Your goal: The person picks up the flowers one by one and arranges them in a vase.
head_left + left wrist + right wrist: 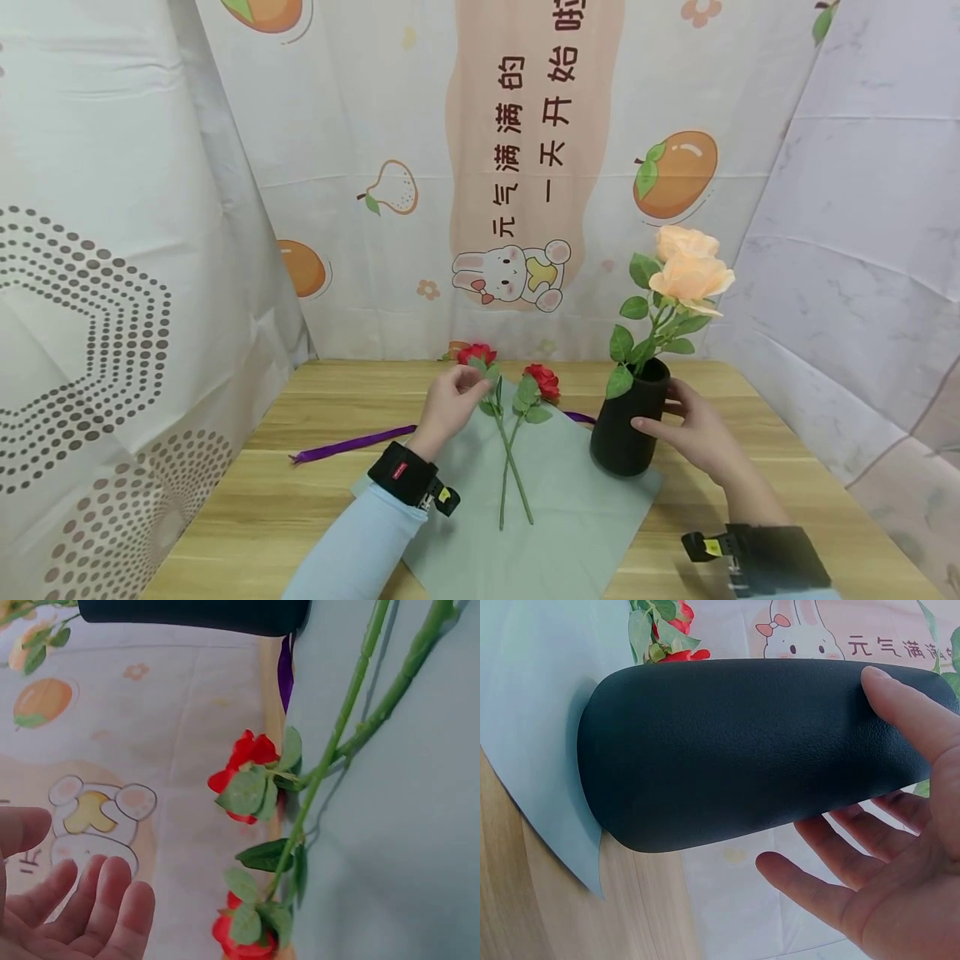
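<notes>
A black vase (626,435) stands slightly tilted at the right of the sheet of grey-green paper (570,508). My right hand (701,429) holds it by the upper part; the right wrist view has the thumb on one side and fingers along the other. Peach roses (690,271) with green leaves rise from its mouth. Two red roses, one to the left (477,354) and one to the right (543,382), lie on the paper with their stems crossed. My left hand (452,404) hovers by the left rose, fingers loosely bent, with nothing between them in the left wrist view.
A purple ribbon (352,444) runs across the wooden table (247,508), partly under the paper. Printed cloth (375,108) hangs behind the table, and more cloth drapes at both sides.
</notes>
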The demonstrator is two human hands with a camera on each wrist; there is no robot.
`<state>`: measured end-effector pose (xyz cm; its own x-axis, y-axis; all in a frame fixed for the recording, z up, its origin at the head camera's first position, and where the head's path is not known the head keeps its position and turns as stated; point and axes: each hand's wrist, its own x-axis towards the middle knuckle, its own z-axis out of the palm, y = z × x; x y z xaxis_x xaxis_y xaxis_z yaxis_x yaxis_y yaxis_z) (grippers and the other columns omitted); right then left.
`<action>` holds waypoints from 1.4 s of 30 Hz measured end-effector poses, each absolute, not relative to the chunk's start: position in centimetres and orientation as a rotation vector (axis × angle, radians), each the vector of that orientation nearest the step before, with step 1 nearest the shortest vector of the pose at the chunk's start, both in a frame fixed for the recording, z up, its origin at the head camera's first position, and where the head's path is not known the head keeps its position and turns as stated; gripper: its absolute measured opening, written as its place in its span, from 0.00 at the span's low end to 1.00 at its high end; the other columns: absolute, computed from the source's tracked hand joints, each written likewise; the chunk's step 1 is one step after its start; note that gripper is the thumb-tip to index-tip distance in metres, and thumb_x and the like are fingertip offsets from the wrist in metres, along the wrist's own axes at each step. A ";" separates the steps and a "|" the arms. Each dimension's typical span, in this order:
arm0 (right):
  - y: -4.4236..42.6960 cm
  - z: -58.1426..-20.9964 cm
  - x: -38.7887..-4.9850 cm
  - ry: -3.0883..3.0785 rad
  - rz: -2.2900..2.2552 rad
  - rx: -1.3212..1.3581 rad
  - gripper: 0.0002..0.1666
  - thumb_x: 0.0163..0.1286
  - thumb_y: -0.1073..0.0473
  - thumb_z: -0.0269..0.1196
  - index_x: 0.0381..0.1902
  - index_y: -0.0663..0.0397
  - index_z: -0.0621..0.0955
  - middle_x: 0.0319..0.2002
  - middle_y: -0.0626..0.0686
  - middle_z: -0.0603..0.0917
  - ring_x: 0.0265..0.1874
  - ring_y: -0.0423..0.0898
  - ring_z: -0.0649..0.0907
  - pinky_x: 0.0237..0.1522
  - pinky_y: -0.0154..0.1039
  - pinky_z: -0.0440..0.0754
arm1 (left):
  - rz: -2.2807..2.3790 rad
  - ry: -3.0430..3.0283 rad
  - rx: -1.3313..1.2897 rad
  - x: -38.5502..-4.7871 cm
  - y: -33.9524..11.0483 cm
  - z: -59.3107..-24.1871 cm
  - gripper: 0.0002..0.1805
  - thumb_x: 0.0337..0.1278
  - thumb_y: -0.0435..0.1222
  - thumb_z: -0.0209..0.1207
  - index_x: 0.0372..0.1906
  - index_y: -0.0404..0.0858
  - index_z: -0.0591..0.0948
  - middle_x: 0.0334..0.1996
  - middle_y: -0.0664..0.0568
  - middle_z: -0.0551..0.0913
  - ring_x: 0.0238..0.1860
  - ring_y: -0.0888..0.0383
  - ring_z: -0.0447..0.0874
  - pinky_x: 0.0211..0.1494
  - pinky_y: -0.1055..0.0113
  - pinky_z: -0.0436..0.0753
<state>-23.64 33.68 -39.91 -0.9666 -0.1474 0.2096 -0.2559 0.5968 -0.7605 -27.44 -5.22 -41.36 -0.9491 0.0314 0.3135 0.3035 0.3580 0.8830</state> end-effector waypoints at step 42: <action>33.7 -40.0 -23.7 -2.714 1.298 0.297 0.56 0.65 0.41 0.72 0.77 0.64 0.58 0.68 0.71 0.68 0.64 0.74 0.71 0.53 0.68 0.78 | -1.582 -2.733 0.053 -31.5 -2.9 -44.6 0.21 0.67 0.42 0.64 0.23 0.29 0.86 0.13 0.52 0.79 0.14 0.59 0.78 0.22 0.63 0.82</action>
<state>-23.68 33.68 -40.04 -0.9737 -0.1252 0.1903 -0.2267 0.6132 -0.7567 -31.54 -2.94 -44.64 -0.9993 -0.0209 -0.0310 -0.0373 0.4977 0.8666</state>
